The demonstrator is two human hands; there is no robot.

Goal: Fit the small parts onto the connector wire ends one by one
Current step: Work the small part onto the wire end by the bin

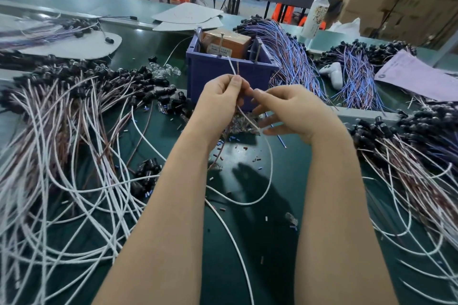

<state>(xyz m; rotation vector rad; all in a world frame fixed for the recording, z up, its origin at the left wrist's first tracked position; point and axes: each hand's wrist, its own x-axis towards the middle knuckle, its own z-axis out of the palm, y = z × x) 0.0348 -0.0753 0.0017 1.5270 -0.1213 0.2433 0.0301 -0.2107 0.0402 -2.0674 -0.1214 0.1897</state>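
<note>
- Risk: the thin, limp white-and-brown twin connector wire (232, 67) could flex or slip in the pinch, so a small part would miss its ends and drop among the scraps on the dark green surface (247, 242).
- The wire stands at frame centre, with its white tail looping downward.
- The left hand (218, 99) pinches it below the tips. The right hand (285, 111) hovers beside it, and whether it holds a part cannot be told.

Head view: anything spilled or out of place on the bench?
Yes: small tube bits lie scattered loose over the green mat, and a white game controller sits among the blue wire bundles.
</note>
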